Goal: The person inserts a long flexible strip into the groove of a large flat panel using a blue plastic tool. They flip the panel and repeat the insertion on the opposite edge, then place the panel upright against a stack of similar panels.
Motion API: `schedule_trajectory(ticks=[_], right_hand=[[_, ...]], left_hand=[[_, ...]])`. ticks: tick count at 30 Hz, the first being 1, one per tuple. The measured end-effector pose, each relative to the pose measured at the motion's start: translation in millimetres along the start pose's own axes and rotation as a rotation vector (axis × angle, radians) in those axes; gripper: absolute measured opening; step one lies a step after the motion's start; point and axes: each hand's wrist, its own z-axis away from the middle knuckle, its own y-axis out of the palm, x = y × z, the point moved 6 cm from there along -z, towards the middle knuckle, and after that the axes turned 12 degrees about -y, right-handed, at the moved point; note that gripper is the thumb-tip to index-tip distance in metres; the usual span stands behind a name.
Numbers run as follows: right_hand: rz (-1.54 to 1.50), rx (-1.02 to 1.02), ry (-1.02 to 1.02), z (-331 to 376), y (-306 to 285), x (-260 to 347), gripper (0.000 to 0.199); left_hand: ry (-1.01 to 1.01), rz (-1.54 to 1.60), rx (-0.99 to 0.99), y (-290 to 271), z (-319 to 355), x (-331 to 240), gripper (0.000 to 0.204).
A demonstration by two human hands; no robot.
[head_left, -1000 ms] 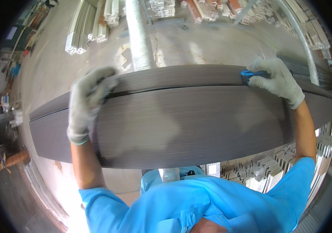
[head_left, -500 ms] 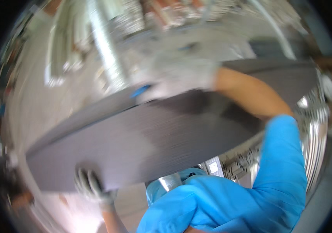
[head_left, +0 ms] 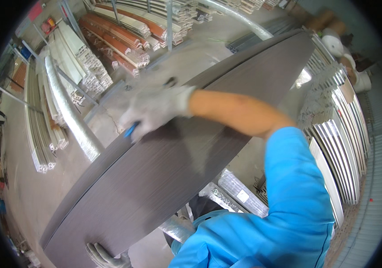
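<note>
A long dark grey-brown board (head_left: 155, 178) with a fine streaked grain slants across in front of me, from lower left to upper right. A groove runs along its far edge. My right hand (head_left: 155, 111), in a pale work glove, is closed at that far edge, reached across the board. From its fingers pokes a small blue object (head_left: 131, 129), too blurred to tell its kind. My left hand (head_left: 106, 256), also gloved, lies with fingers stretched out on the board near its lower left end. The lower picture edge cuts off part of this hand.
Stacked white profiles (head_left: 77, 58) and brown profiles (head_left: 110, 38) lie on racks beyond the board. A silvery wrapped roll (head_left: 70, 111) leans toward its far edge. Plastic-wrapped bundles (head_left: 242, 194) are close by my body. More long white strips (head_left: 338, 156) stand at the right.
My right hand has moved left and down along the board's far edge with the blue object. The board slants more steeply in view. My left hand stays on its near side.
</note>
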Motion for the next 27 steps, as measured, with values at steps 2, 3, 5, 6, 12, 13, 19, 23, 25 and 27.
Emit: schedule_trajectory(ticks=[2, 3, 5, 6, 12, 13, 19, 23, 25, 27], right_hand=[[-0.024, 0.02, 0.247, 65, -18, -33, 0.035], [0.014, -0.035, 0.343, 103, -32, -43, 0.034], [0.007, -0.26, 0.63, 175, -53, -54, 0.045], [0.101, -0.271, 0.798, 207, -61, -57, 0.049], [0.277, -0.369, 1.148, 311, -69, -49, 0.057], [0.278, -0.382, 1.109, 315, -66, -50, 0.056], [0.486, -0.382, 1.021, 339, -32, -42, 0.057], [0.721, -0.581, 1.009, 346, -20, -26, 0.053], [0.728, -0.644, 0.97, 340, -17, -25, 0.051], [0.715, -0.68, 0.929, 332, -16, -28, 0.05]], left_hand=[[-0.013, 0.053, 0.01, -7, -12, -9, 0.093], [-0.015, 0.093, 0.091, -9, -20, -16, 0.091], [-0.021, 0.163, 0.261, -15, -42, -34, 0.085], [0.02, 0.153, 0.34, -9, -56, -49, 0.072], [0.22, 0.244, 0.505, 49, -163, -184, 0.049], [0.254, 0.341, 0.506, 62, -181, -215, 0.045], [0.342, 0.766, 0.431, 96, -246, -378, 0.017], [0.36, 0.867, 0.481, 115, -266, -445, 0.01], [0.382, 0.899, 0.495, 120, -275, -476, 0.013], [0.402, 0.839, 0.505, 123, -284, -515, 0.012]])
